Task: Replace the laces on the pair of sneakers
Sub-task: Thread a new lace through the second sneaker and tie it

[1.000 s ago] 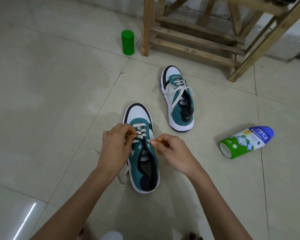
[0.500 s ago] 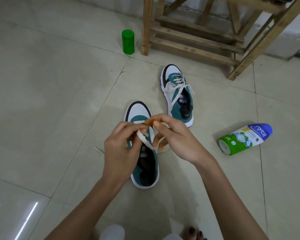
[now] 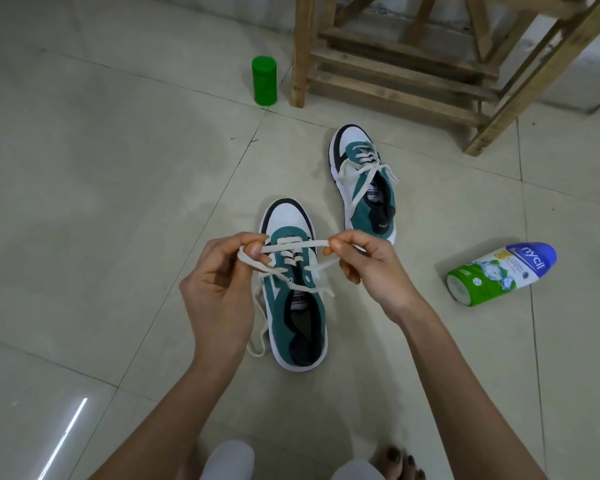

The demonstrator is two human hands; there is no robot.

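Sneakers first: near sneaker [image 3: 293, 289] sits on the floor [image 3: 101, 202] right under our hands, toe pointing away from us, heel toward us, so its long axis runs fwd/back, tilted a bit to our right at the heel. Far sneaker [image 3: 362, 183] lies beyond and to the right, same heading, its white lace hanging loose, apparently untied.

Head view, the only one we have: left hand [image 3: 219, 289] is closed in a pinch on one part of the cream lace [image 3: 293, 244]; right hand [image 3: 368, 268] pinches the other. Between them the lace is stretched level, crosswise to the shoe, just above the upper eyelets. A slack tail drops off the left side of the shoe and loops on the floor by the heel.

Both hands are about equally near, one per side of the tongue. We judge this as tying off or snugging the lacing on this shoe; next move prob. crosses the ends over the shoe's midline.

Off-task: green jar [image 3: 264, 80], wooden frame [image 3: 413, 64], powder bottle [image 3: 499, 271] lying on its side, well apart.
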